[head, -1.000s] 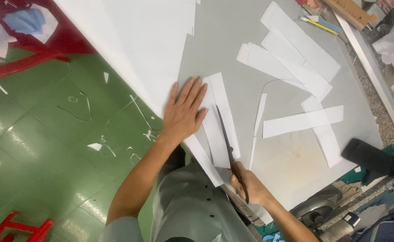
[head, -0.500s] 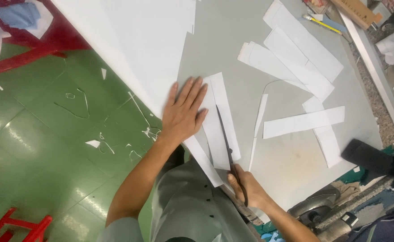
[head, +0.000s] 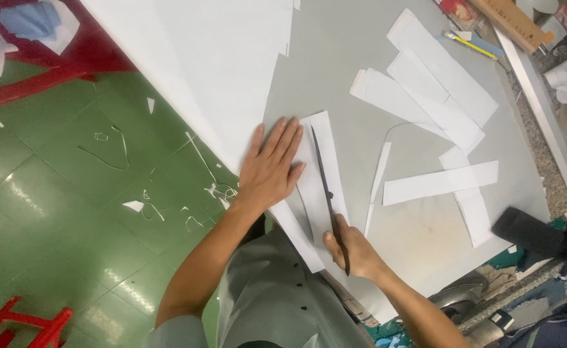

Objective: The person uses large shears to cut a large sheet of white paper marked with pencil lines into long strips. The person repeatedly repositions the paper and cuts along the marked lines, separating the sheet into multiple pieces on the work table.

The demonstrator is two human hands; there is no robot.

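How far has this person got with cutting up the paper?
Done: several cut strips lie across the grey board. In hand: the left hand presses the paper piece flat while the right hand runs scissors along it. Left: a large white sheet lies uncut.

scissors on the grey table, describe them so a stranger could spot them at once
On the grey table, find the near edge where both hands work. The scissors are the thin dark blades lying along a white paper strip, gripped by the right hand; everything nearby is white paper.
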